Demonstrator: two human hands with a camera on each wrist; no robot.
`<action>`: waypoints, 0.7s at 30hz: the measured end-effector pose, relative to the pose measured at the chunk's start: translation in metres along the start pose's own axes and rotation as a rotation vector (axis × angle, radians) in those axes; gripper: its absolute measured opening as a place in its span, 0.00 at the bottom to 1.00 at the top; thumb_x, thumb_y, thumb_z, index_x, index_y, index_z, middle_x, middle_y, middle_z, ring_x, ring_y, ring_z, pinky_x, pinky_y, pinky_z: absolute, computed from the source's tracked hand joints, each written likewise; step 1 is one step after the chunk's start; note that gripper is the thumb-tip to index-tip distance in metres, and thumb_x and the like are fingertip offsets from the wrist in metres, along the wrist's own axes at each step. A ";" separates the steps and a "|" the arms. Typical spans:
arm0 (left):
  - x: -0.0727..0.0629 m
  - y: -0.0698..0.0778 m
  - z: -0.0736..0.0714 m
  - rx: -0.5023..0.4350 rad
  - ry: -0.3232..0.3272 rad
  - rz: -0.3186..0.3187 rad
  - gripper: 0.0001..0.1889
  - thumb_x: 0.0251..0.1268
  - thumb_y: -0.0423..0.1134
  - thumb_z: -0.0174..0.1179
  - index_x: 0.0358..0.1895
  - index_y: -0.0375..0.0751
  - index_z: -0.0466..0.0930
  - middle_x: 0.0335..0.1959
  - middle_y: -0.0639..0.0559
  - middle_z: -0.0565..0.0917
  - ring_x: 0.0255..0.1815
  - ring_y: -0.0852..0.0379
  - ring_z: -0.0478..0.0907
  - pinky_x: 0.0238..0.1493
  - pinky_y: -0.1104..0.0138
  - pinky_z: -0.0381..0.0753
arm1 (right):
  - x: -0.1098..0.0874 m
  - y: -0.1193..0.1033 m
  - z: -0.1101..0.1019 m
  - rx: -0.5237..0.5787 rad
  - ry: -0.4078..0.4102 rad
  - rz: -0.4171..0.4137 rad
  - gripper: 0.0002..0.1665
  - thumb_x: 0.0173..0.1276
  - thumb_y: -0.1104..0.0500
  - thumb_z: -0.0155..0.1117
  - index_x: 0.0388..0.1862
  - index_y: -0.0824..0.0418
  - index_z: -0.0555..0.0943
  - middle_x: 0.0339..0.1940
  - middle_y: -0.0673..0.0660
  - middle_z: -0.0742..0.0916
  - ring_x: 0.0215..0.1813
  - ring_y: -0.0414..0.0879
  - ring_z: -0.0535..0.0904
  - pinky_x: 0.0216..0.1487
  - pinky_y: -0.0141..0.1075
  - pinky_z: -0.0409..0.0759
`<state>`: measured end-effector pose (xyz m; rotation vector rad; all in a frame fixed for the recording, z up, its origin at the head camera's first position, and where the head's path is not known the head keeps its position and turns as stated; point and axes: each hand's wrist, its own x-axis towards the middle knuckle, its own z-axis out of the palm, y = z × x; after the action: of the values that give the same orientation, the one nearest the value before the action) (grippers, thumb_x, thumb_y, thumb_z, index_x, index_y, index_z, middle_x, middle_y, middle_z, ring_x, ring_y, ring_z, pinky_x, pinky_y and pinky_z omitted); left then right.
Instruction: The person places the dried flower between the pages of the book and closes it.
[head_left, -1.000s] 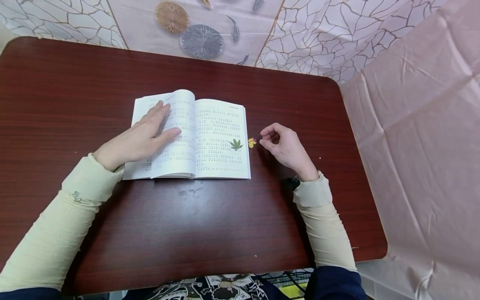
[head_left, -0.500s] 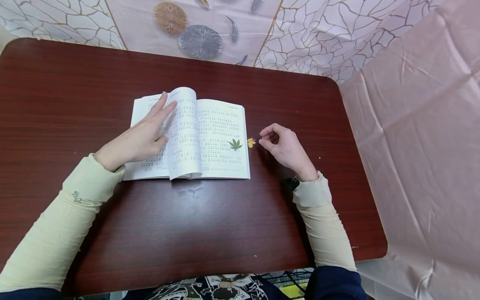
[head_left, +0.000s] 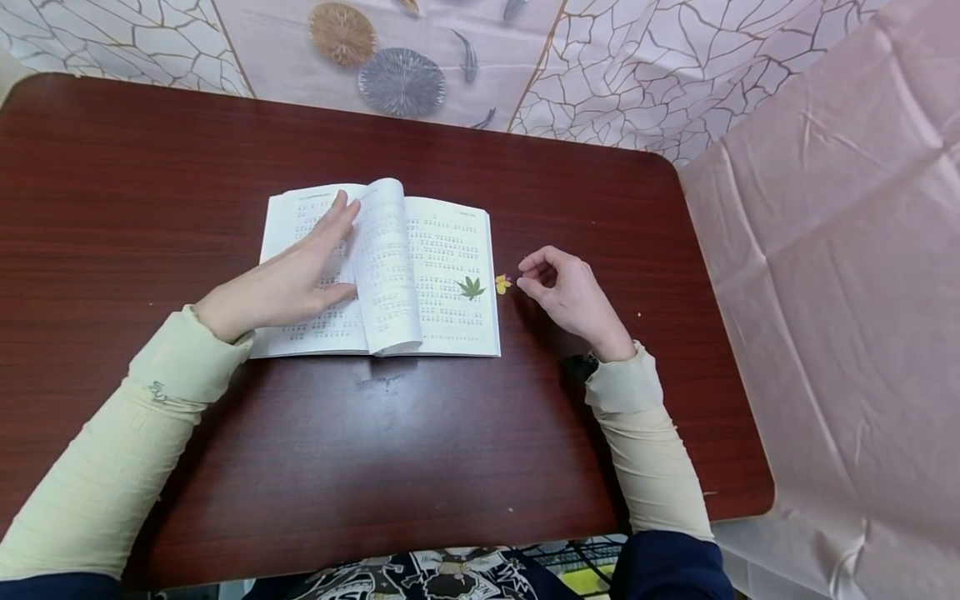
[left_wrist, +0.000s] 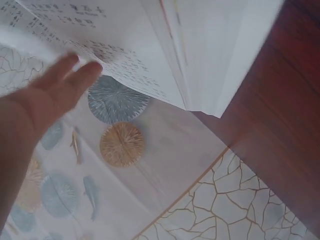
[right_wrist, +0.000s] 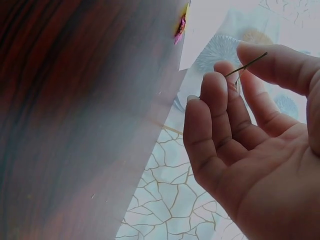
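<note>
- Since the earlier head frames, the curled page (head_left: pixel 390 271) has swung further right across the book (head_left: pixel 300 335); the left hand (head_left: pixel 273 287) is slightly further right too, while the right hand (head_left: pixel 566 292) has barely moved.
- The left hand, left of centre, has straight fingers and a spread thumb, gripping nothing; whether its fingertips touch the page I cannot tell.
- The right hand, right of centre, bends thumb and fingers around a thin stem (right_wrist: pixel 252 61); whether that joins the flower (head_left: pixel 503 284) is hidden.
- A good turn probably calls for guiding the page with flat fingers and laying it down gently, lest the leaf (head_left: pixel 471 288) slide.
- The book lies spread near frame centre, white with dark print. The green, pointed leaf rests on its right side; the yellow flower, touched with pink, shows at its right edge.
</note>
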<state>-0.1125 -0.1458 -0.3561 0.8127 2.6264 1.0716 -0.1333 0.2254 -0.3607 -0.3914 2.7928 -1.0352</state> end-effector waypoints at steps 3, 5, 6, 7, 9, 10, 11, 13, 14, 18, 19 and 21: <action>0.001 0.002 -0.001 -0.026 0.057 -0.001 0.49 0.63 0.28 0.60 0.78 0.35 0.32 0.78 0.43 0.27 0.78 0.51 0.30 0.75 0.54 0.41 | 0.000 0.000 0.000 0.001 -0.002 0.002 0.11 0.66 0.62 0.67 0.46 0.62 0.80 0.37 0.54 0.83 0.36 0.46 0.77 0.40 0.39 0.76; 0.002 0.003 -0.001 -0.047 0.089 -0.002 0.50 0.60 0.24 0.58 0.77 0.35 0.30 0.77 0.46 0.24 0.78 0.53 0.27 0.75 0.55 0.39 | -0.001 -0.001 0.000 0.000 -0.001 0.003 0.11 0.66 0.62 0.67 0.46 0.62 0.80 0.37 0.53 0.83 0.36 0.46 0.77 0.40 0.39 0.76; 0.002 0.004 -0.001 -0.058 0.108 -0.002 0.51 0.60 0.23 0.58 0.77 0.35 0.29 0.77 0.47 0.23 0.77 0.54 0.26 0.75 0.55 0.39 | -0.001 -0.001 0.000 -0.001 0.000 0.003 0.11 0.66 0.62 0.67 0.46 0.62 0.80 0.37 0.53 0.83 0.36 0.46 0.77 0.40 0.39 0.76; 0.001 0.004 -0.001 -0.066 0.126 -0.003 0.52 0.60 0.24 0.59 0.77 0.35 0.27 0.77 0.48 0.21 0.77 0.55 0.25 0.75 0.55 0.38 | -0.001 -0.001 0.000 0.000 0.000 0.004 0.11 0.66 0.62 0.67 0.46 0.62 0.80 0.37 0.53 0.83 0.36 0.46 0.77 0.40 0.39 0.76; 0.001 0.005 0.000 -0.080 0.164 -0.008 0.54 0.61 0.26 0.59 0.76 0.37 0.23 0.75 0.49 0.18 0.76 0.57 0.21 0.75 0.57 0.36 | -0.001 -0.001 0.000 0.000 -0.001 0.007 0.11 0.66 0.61 0.67 0.46 0.62 0.80 0.37 0.53 0.83 0.36 0.46 0.77 0.40 0.39 0.76; 0.001 0.005 0.000 -0.084 0.183 -0.012 0.55 0.61 0.27 0.60 0.75 0.36 0.21 0.75 0.49 0.16 0.76 0.58 0.20 0.75 0.57 0.34 | -0.001 -0.001 0.000 0.000 -0.002 0.008 0.11 0.66 0.61 0.67 0.46 0.62 0.80 0.37 0.53 0.83 0.36 0.46 0.77 0.40 0.39 0.76; 0.001 0.006 0.000 -0.093 0.196 -0.020 0.57 0.63 0.30 0.63 0.75 0.37 0.18 0.74 0.49 0.15 0.75 0.58 0.19 0.75 0.58 0.33 | -0.001 -0.001 0.000 0.002 -0.004 0.010 0.11 0.66 0.61 0.67 0.46 0.62 0.80 0.37 0.53 0.83 0.36 0.46 0.77 0.40 0.39 0.76; 0.000 0.006 0.000 -0.120 0.205 -0.049 0.60 0.64 0.35 0.64 0.73 0.41 0.13 0.73 0.52 0.13 0.75 0.58 0.20 0.75 0.59 0.33 | -0.001 -0.001 0.000 0.007 -0.006 0.012 0.11 0.66 0.61 0.66 0.46 0.62 0.80 0.37 0.53 0.83 0.36 0.46 0.77 0.40 0.39 0.76; 0.000 0.007 0.000 -0.144 0.197 -0.058 0.61 0.65 0.35 0.64 0.72 0.43 0.11 0.73 0.52 0.13 0.76 0.57 0.21 0.75 0.60 0.32 | -0.002 -0.001 0.000 0.008 -0.007 0.012 0.11 0.66 0.61 0.66 0.46 0.62 0.80 0.37 0.53 0.83 0.37 0.46 0.77 0.40 0.39 0.76; 0.000 0.008 0.000 -0.198 0.118 -0.073 0.59 0.68 0.38 0.60 0.71 0.48 0.09 0.75 0.54 0.17 0.78 0.52 0.28 0.75 0.59 0.35 | -0.002 -0.001 -0.001 0.000 -0.004 0.005 0.10 0.67 0.63 0.65 0.46 0.62 0.80 0.38 0.54 0.83 0.38 0.46 0.77 0.41 0.39 0.76; 0.000 0.008 0.001 -0.200 0.095 -0.069 0.57 0.69 0.39 0.59 0.72 0.47 0.10 0.76 0.52 0.20 0.78 0.51 0.29 0.75 0.59 0.35 | -0.002 -0.001 -0.001 -0.003 -0.003 0.004 0.10 0.67 0.63 0.65 0.46 0.62 0.80 0.38 0.54 0.83 0.38 0.46 0.77 0.41 0.39 0.76; 0.001 0.009 0.002 -0.184 0.052 -0.074 0.56 0.70 0.44 0.59 0.74 0.47 0.13 0.77 0.49 0.24 0.78 0.52 0.30 0.75 0.57 0.36 | -0.002 -0.001 -0.002 -0.008 -0.003 0.002 0.10 0.67 0.64 0.64 0.47 0.62 0.80 0.38 0.54 0.83 0.38 0.46 0.77 0.42 0.39 0.76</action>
<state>-0.1088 -0.1390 -0.3508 0.6520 2.5291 1.3061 -0.1313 0.2259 -0.3585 -0.3900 2.7952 -1.0228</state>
